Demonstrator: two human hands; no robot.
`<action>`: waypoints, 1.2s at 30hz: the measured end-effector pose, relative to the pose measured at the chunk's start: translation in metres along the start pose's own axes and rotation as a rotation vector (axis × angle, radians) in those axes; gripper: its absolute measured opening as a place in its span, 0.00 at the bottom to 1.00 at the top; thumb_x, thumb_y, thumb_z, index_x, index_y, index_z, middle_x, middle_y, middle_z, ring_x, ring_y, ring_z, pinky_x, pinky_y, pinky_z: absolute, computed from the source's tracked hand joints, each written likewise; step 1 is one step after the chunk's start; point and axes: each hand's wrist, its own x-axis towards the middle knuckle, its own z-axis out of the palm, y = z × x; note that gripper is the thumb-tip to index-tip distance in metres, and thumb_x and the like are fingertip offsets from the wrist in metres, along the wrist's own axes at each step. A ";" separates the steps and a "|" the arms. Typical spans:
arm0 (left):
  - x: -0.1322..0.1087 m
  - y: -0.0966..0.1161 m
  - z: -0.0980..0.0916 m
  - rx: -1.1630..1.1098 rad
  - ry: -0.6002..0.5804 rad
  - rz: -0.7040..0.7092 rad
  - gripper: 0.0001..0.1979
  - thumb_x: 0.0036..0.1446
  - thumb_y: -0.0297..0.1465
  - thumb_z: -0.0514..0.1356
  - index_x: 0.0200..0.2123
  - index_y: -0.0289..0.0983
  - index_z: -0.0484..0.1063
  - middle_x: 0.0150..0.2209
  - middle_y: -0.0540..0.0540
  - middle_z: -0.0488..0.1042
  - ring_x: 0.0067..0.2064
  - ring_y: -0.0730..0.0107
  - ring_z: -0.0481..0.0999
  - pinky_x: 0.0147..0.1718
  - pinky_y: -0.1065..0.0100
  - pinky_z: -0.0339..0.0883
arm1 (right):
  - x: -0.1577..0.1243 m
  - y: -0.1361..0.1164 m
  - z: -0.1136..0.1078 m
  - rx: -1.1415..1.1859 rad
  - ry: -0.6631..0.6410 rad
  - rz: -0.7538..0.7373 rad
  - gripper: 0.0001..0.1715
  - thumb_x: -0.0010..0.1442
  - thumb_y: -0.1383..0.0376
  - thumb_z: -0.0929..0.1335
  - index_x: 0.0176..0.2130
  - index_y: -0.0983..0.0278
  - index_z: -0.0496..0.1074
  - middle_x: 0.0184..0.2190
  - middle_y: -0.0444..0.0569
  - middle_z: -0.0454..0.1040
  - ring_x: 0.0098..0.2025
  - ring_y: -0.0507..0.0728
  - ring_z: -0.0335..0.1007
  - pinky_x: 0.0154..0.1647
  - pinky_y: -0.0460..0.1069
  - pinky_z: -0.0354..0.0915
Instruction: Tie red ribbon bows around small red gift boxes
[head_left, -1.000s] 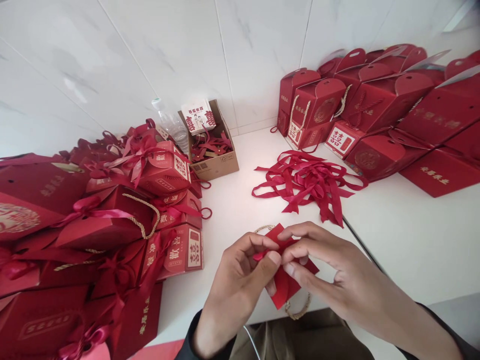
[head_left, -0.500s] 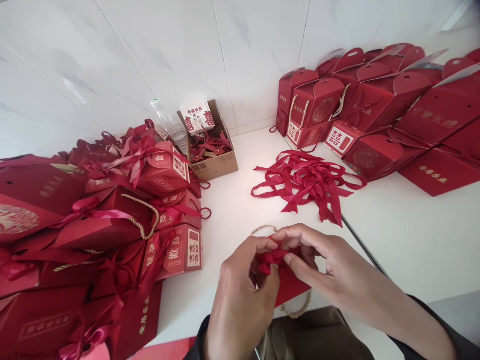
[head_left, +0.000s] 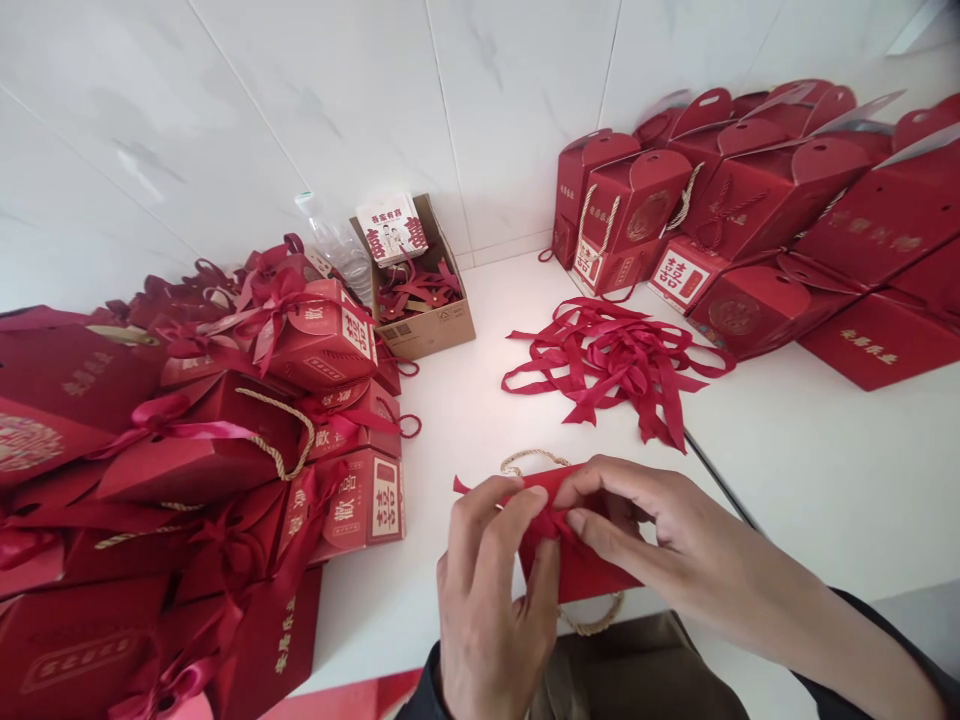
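Note:
A red gift box (head_left: 581, 575) with twisted gold cord handles (head_left: 534, 455) stands at the near edge of the white table, partly covered by both hands. On its top lies a red satin ribbon (head_left: 546, 522), bunched into what looks like a bow. My left hand (head_left: 495, 570) comes at it from the left, thumb and fingers closed on the ribbon. From the right, my right hand (head_left: 637, 520) pinches the same ribbon between thumb and index finger. The exact shape of the knot is hidden by the fingers.
Many red boxes with tied ribbons (head_left: 210, 430) are heaped at left. More red boxes without bows (head_left: 772, 220) stand at back right. A pile of loose red ribbons (head_left: 615, 360) lies mid-table. A cardboard box (head_left: 431, 330) and a clear plastic bottle (head_left: 334, 240) stand by the wall.
My left hand's fingers have lifted and spread over the ribbon, and a ribbon end now sticks out to the left. More of the gift box's top shows. My right hand keeps its pinch.

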 end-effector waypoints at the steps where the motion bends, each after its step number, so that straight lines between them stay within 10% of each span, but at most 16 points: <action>1: -0.001 -0.001 0.000 0.009 0.023 -0.014 0.18 0.62 0.21 0.62 0.52 0.43 0.71 0.49 0.42 0.75 0.47 0.63 0.80 0.37 0.68 0.75 | -0.001 0.000 0.000 -0.031 0.010 0.007 0.14 0.71 0.53 0.66 0.41 0.57 0.76 0.33 0.43 0.80 0.30 0.53 0.74 0.25 0.45 0.67; 23: -0.006 0.004 -0.015 -0.111 -0.182 -0.274 0.07 0.63 0.24 0.57 0.35 0.42 0.68 0.34 0.50 0.71 0.37 0.67 0.71 0.35 0.67 0.65 | -0.008 0.023 -0.014 -0.144 0.299 0.106 0.08 0.62 0.56 0.70 0.37 0.54 0.79 0.32 0.42 0.79 0.24 0.51 0.67 0.22 0.43 0.65; 31: -0.006 0.000 -0.013 -0.135 -0.227 -0.226 0.10 0.64 0.25 0.60 0.47 0.43 0.72 0.42 0.48 0.75 0.41 0.67 0.76 0.39 0.68 0.71 | -0.013 0.020 -0.010 -0.083 0.271 0.175 0.13 0.63 0.50 0.70 0.46 0.50 0.76 0.26 0.39 0.70 0.29 0.54 0.70 0.31 0.47 0.68; 36: -0.006 0.003 -0.011 -0.353 -0.166 -0.360 0.06 0.63 0.25 0.59 0.38 0.43 0.69 0.35 0.52 0.72 0.36 0.71 0.73 0.35 0.72 0.67 | -0.010 0.022 -0.009 -0.061 0.252 0.123 0.11 0.65 0.51 0.69 0.45 0.50 0.76 0.27 0.39 0.71 0.28 0.53 0.68 0.28 0.46 0.67</action>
